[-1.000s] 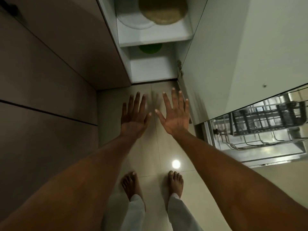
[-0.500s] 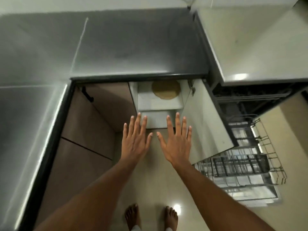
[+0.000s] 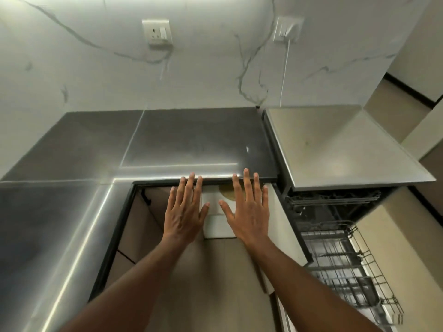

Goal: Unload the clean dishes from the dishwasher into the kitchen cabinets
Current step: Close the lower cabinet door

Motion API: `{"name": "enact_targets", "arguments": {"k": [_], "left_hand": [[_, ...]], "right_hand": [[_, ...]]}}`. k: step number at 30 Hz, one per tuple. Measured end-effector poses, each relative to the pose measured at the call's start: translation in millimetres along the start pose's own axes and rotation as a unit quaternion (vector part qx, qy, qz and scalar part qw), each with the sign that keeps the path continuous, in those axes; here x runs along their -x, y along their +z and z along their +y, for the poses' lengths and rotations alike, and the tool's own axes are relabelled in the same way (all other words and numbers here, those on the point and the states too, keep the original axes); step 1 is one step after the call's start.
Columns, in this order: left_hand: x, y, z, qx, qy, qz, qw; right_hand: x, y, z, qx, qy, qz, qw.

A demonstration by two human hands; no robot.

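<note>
My left hand (image 3: 184,213) and my right hand (image 3: 248,212) are stretched out side by side, palms down, fingers straight and spread, holding nothing. Behind them the lower cabinet (image 3: 215,226) stands open, its white shelf showing between the hands. A tan round dish (image 3: 227,191) lies on the upper shelf, mostly hidden by my right hand and the counter edge. At the right the dishwasher (image 3: 335,212) is open, with its wire lower rack (image 3: 345,267) pulled out; no dishes show in the rack.
A dark grey countertop (image 3: 187,140) runs across the middle and down the left side. The open cabinet door (image 3: 285,226) stands between cabinet and dishwasher. A marbled wall carries a socket (image 3: 157,32) and a plug with a white cable (image 3: 286,29).
The view has tilted up from the floor and my feet to the counter and wall. Both hands stay open and spread, now in front of the cabinet's top edge.
</note>
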State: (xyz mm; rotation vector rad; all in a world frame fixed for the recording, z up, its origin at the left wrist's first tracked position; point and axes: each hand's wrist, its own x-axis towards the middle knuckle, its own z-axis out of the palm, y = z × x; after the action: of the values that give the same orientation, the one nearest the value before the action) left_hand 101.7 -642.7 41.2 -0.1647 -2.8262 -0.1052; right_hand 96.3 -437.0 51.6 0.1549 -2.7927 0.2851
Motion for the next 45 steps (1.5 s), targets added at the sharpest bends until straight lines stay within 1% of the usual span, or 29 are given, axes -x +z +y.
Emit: {"name": "enact_targets", "arguments": {"k": [5, 9, 13, 17, 19, 23, 26, 34, 40, 42, 45], "left_hand": [[-29.6, -64.7, 0.9, -0.011, 0.001, 0.037, 0.999], [-52.8, -118.7, 0.1, -0.017, 0.0, 0.066, 0.998], [-68.7, -158.0, 1.0, -0.013, 0.002, 0.098, 0.995], [-63.5, -170.5, 10.6, 0.005, -0.007, 0.105, 0.994], [-50.8, -164.4, 16.2, 0.014, -0.012, 0.092, 0.996], [-26.2, -140.0, 18.8, 0.017, -0.017, 0.055, 0.998], [-12.4, -124.4, 27.6, 0.013, -0.024, 0.014, 1.0], [-0.9, -64.7, 82.9, 0.025, 0.057, -0.051, 0.997], [-27.9, -27.2, 129.8, 0.04, 0.135, -0.1, 0.985], [-34.0, -14.1, 143.4, 0.039, 0.152, -0.115, 0.981], [-43.7, 21.4, 169.9, 0.047, 0.201, -0.168, 0.964]], "right_hand": [[-26.1, -57.1, -4.8, 0.004, -0.028, 0.044, 0.999], [-51.6, -107.2, -7.7, 0.001, -0.03, 0.078, 0.996], [-69.4, -145.5, -9.5, -0.001, -0.041, 0.104, 0.994], [-63.9, -163.1, -12.8, -0.009, -0.011, 0.073, 0.997], [-48.7, -156.0, -10.8, -0.009, 0.0, 0.042, 0.999], [-23.8, -135.8, 11.6, 0.022, -0.014, 0.004, 1.0], [-7.7, -123.8, 33.6, 0.026, 0.012, -0.03, 0.999], [31.0, -92.2, 80.7, 0.03, 0.052, -0.098, 0.993], [54.0, -58.2, 113.3, 0.014, 0.134, -0.137, 0.981], [65.7, -45.8, 123.3, 0.013, 0.17, -0.155, 0.973], [80.4, -22.3, 144.9, -0.006, 0.248, -0.185, 0.951]]}}
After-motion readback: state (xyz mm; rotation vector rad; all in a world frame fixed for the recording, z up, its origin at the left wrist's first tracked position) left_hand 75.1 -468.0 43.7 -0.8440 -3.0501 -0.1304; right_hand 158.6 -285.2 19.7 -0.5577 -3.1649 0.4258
